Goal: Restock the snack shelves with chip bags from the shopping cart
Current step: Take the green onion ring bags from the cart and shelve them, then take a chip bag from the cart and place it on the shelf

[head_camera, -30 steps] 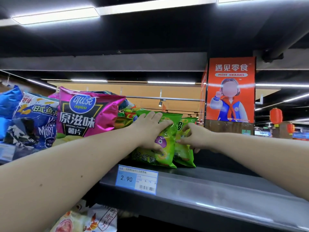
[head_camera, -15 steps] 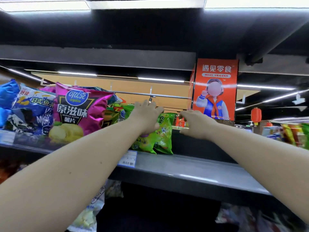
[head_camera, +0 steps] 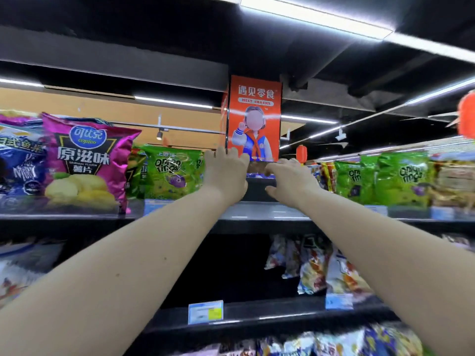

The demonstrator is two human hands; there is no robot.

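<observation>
A green onion-ring chip bag stands upright on the top shelf, to the right of a magenta potato-chip bag. My left hand hovers just right of the green bag, fingers spread, holding nothing. Close beside it, my right hand is also open and empty over a bare stretch of shelf. More green onion-ring bags stand farther right on the same shelf. The shopping cart is out of view.
Blue chip bags stand at the far left. An orange snack sign hangs behind the shelf. Lower shelves hold white and orange bags, with price tags on the edges. A dark gap sits below my hands.
Both hands have let go of the green bags and drawn back to the right. The view has shifted right and down, showing more shelf and lower rows.
</observation>
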